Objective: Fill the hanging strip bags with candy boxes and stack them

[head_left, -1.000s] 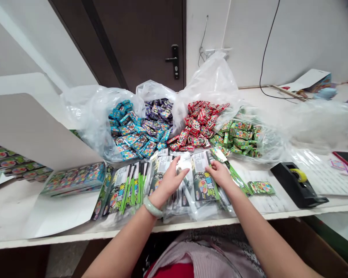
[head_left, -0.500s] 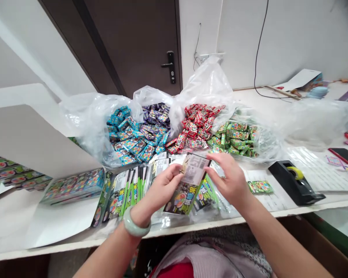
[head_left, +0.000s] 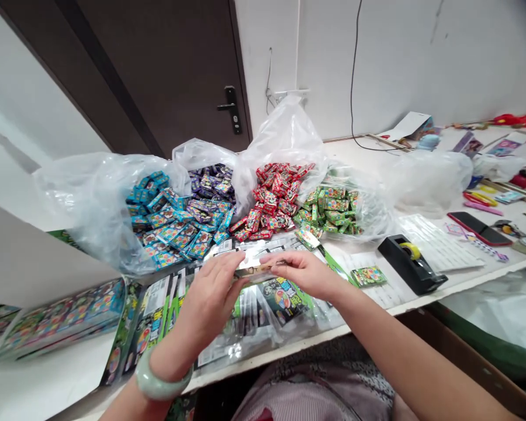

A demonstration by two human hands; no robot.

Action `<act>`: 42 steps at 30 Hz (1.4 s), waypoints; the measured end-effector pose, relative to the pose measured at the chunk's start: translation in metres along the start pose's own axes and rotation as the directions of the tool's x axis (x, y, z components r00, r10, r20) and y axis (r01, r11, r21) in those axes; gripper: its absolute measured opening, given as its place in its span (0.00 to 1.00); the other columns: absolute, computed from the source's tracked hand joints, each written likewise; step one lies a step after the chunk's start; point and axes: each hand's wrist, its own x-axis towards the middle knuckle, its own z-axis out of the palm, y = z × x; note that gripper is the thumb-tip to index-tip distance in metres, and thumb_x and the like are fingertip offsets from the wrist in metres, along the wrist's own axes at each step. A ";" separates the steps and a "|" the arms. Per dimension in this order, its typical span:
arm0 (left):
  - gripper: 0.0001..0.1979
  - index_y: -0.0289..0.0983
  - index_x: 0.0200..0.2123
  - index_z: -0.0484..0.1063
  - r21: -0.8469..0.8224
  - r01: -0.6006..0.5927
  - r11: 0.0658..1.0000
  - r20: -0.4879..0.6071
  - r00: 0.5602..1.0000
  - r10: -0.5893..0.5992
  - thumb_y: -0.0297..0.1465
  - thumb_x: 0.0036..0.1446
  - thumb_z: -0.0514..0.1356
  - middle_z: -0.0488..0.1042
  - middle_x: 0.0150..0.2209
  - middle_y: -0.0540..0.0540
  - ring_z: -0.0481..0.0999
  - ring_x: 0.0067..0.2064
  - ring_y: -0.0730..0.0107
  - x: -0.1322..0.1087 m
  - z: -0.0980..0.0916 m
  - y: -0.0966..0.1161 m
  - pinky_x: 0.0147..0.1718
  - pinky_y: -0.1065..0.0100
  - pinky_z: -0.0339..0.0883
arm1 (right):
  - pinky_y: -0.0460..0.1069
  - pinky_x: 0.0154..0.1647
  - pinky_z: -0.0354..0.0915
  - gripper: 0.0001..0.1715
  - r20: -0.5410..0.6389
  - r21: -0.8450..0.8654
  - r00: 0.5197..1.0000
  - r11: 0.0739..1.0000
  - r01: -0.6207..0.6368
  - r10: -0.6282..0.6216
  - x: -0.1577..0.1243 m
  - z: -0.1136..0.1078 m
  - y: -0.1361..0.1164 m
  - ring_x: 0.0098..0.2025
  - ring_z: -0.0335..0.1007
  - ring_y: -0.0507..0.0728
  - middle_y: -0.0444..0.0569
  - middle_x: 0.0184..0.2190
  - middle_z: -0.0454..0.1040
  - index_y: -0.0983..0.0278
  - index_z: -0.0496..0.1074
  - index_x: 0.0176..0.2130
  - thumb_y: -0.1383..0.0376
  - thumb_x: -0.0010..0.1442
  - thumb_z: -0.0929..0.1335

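Head camera, looking forward and down over a white table: the person's left hand (head_left: 210, 303) and right hand (head_left: 302, 273) are raised just above the table, facing each other. Between them, a flat packet (head_left: 254, 269) is seen almost edge-on as a thin strip (its print is too foreshortened to read). The left fingers curl in and pinch one end, while the right thumb and fingertips pinch the other, so both hands are nearly closed and have hold of the same packet. A pale green bangle (head_left: 162, 374) circles the left wrist.

Directly below the hands lies a loose spread of glossy printed packets (head_left: 284, 301) with green and black fronts, and the nearest ones sit just under the held packet. Farther left, a tray of colourful boxes (head_left: 59, 318) rests against a raised white card (head_left: 35, 263). Beyond the hands, four clear plastic bags hold small boxes: blue (head_left: 158, 216), purple (head_left: 210, 193), red (head_left: 272, 199) and green (head_left: 328, 207). To the right are a single green packet (head_left: 368, 276), a printed sheet (head_left: 433, 242), a black tape dispenser (head_left: 407, 263) and a phone (head_left: 480, 228). A dark door (head_left: 158, 70) stands behind the table (head_left: 368, 149).
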 end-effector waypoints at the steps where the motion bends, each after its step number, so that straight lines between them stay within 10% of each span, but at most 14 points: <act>1: 0.18 0.36 0.55 0.64 0.037 -0.027 0.999 -0.010 1.000 0.028 0.29 0.63 0.56 0.75 0.50 0.36 0.74 0.51 0.54 0.000 0.000 -0.001 0.50 0.55 0.68 | 0.56 0.55 0.64 0.12 0.001 0.051 1.000 0.999 -0.012 0.012 0.000 0.000 0.001 0.49 0.73 0.58 0.47 0.44 0.78 0.60 0.79 0.38 0.57 0.57 0.70; 7: 0.12 0.37 0.47 0.73 -0.019 0.040 0.999 -0.047 0.998 -0.041 0.27 0.62 0.54 0.79 0.41 0.41 0.79 0.41 0.62 -0.005 0.004 -0.009 0.41 0.64 0.73 | 0.57 0.56 0.63 0.13 -0.018 0.036 0.997 0.997 0.070 -0.070 0.000 0.010 0.002 0.49 0.72 0.57 0.49 0.43 0.77 0.61 0.77 0.40 0.57 0.62 0.67; 11: 0.09 0.39 0.43 0.75 -0.297 0.334 0.895 -0.090 0.923 -0.374 0.31 0.60 0.59 0.80 0.41 0.45 0.79 0.41 0.64 -0.009 0.006 -0.009 0.43 0.65 0.72 | 0.59 0.63 0.55 0.19 -0.326 -0.283 0.889 0.930 0.234 -0.323 -0.006 0.016 0.007 0.59 0.63 0.60 0.53 0.55 0.70 0.59 0.70 0.53 0.61 0.62 0.67; 13: 0.10 0.39 0.42 0.76 -0.510 0.471 0.720 -0.054 0.818 -0.573 0.34 0.58 0.62 0.80 0.39 0.46 0.79 0.39 0.65 -0.008 0.008 -0.004 0.40 0.67 0.73 | 0.60 0.65 0.52 0.33 -0.459 -0.294 0.822 0.931 0.218 -0.338 -0.011 0.019 0.014 0.65 0.54 0.61 0.54 0.63 0.59 0.58 0.59 0.61 0.61 0.59 0.70; 17: 0.12 0.36 0.36 0.75 -0.797 0.503 0.334 0.100 0.656 -0.749 0.36 0.49 0.68 0.79 0.33 0.48 0.77 0.33 0.69 0.002 0.018 0.009 0.35 0.70 0.72 | 0.57 0.55 0.65 0.26 -0.165 0.050 0.986 0.998 0.048 -0.039 -0.014 0.028 0.025 0.55 0.68 0.61 0.53 0.52 0.71 0.59 0.64 0.54 0.58 0.58 0.70; 23: 0.18 0.35 0.37 0.73 -0.830 0.504 -0.239 0.522 0.549 -0.653 0.36 0.43 0.71 0.77 0.30 0.50 0.75 0.28 0.74 0.001 0.033 0.014 0.30 0.72 0.70 | 0.48 0.30 0.68 0.17 -0.295 0.204 0.943 0.974 -0.097 0.156 -0.003 0.019 0.034 0.28 0.69 0.53 0.42 0.26 0.73 0.62 0.67 0.30 0.53 0.51 0.72; 31: 0.23 0.35 0.43 0.72 -0.793 0.555 -0.252 0.571 0.533 -0.625 0.36 0.45 0.71 0.78 0.39 0.45 0.77 0.35 0.72 -0.045 0.043 0.023 0.35 0.72 0.71 | 0.52 0.40 0.72 0.17 -0.066 0.226 0.968 0.948 -0.223 0.244 -0.018 0.028 0.049 0.37 0.76 0.56 0.46 0.36 0.78 0.61 0.68 0.40 0.59 0.51 0.72; 38: 0.27 0.38 0.49 0.65 -0.884 0.424 -0.199 0.417 0.517 -0.748 0.39 0.49 0.69 0.77 0.38 0.48 0.77 0.37 0.72 -0.032 0.031 0.010 0.33 0.74 0.70 | 0.58 0.51 0.69 0.20 0.266 0.210 0.922 0.916 -0.342 0.283 -0.036 0.035 0.056 0.44 0.76 0.59 0.46 0.38 0.78 0.60 0.69 0.40 0.57 0.49 0.74; 42: 0.30 0.40 0.55 0.61 -0.881 0.454 -0.135 0.404 0.570 -0.715 0.38 0.51 0.66 0.77 0.42 0.45 0.78 0.42 0.68 -0.037 0.035 0.018 0.39 0.70 0.72 | 0.55 0.46 0.71 0.33 -0.041 0.145 0.973 0.965 -0.217 0.225 -0.039 0.025 0.047 0.41 0.75 0.56 0.48 0.42 0.74 0.58 0.62 0.54 0.59 0.51 0.74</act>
